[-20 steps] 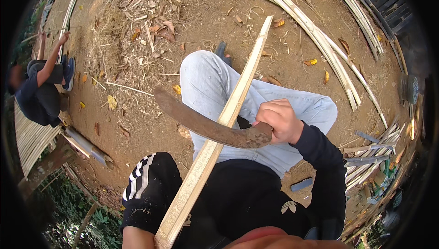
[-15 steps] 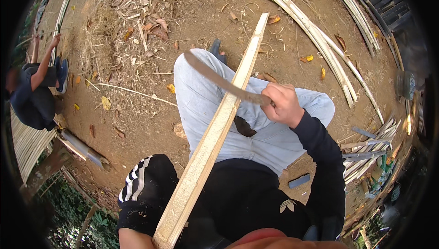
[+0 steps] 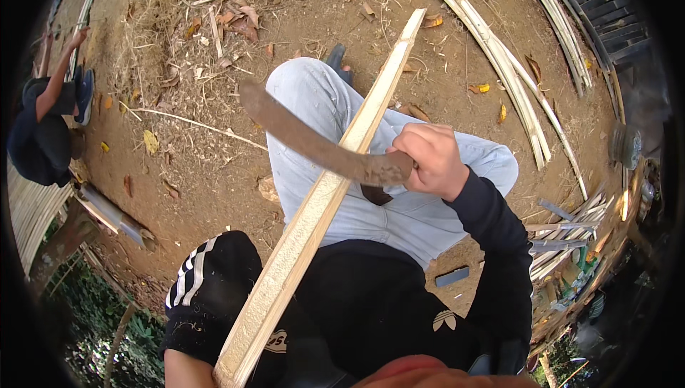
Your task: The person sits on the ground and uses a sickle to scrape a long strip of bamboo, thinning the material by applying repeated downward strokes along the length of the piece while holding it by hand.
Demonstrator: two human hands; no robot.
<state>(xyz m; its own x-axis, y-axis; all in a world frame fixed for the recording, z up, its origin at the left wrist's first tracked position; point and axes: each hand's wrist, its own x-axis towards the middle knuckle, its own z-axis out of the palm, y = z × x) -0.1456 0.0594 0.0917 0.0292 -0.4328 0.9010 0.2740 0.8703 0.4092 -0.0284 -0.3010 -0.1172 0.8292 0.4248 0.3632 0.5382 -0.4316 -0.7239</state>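
My right hand (image 3: pixel 434 160) is closed round the handle of a machete (image 3: pixel 307 135) with a curved, rusty brown blade. The blade reaches left across a long pale strip of split bamboo (image 3: pixel 307 227), hiding part of it; whether they touch I cannot tell. Slanting over my lap, the strip runs from the lower left to a narrow far end above the ground. My left forearm (image 3: pixel 187 371) shows at the bottom edge beside the strip's near end; the hand itself is out of the picture. Under the strip are my legs in light blue jeans (image 3: pixel 307 103).
Long bamboo strips (image 3: pixel 492 53) lie at the upper right. A pile of short pieces (image 3: pixel 571 242) is at the right, and a dark flat block (image 3: pixel 452 276) near my hip. Shavings and dry leaves (image 3: pixel 221 21) litter the soil. Another person (image 3: pixel 50 124) crouches at the far left.
The machete's blade has swung down toward me and to the left, and its broad side now shows. My right hand has moved slightly left, and the view has shifted a little.
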